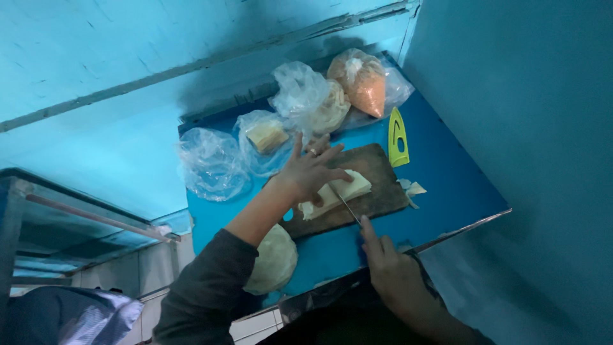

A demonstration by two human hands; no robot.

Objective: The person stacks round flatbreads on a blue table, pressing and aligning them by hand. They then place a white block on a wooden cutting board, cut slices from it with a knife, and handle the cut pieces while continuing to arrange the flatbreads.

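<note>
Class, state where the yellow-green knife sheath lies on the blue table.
The yellow-green knife sheath lies on the blue table, just past the wooden cutting board's far right corner, below the orange-filled bag.

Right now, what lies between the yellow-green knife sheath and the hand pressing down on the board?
In the head view, pale stacked sheets on the wooden cutting board lie between the sheath and left hand.

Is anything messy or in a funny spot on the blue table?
A little. Pale cabbage scraps lie on the blue table just off the right end of the cutting board. The rest of the cabbage hangs partly over the table's near edge. Nothing looks spilled or broken.
</note>
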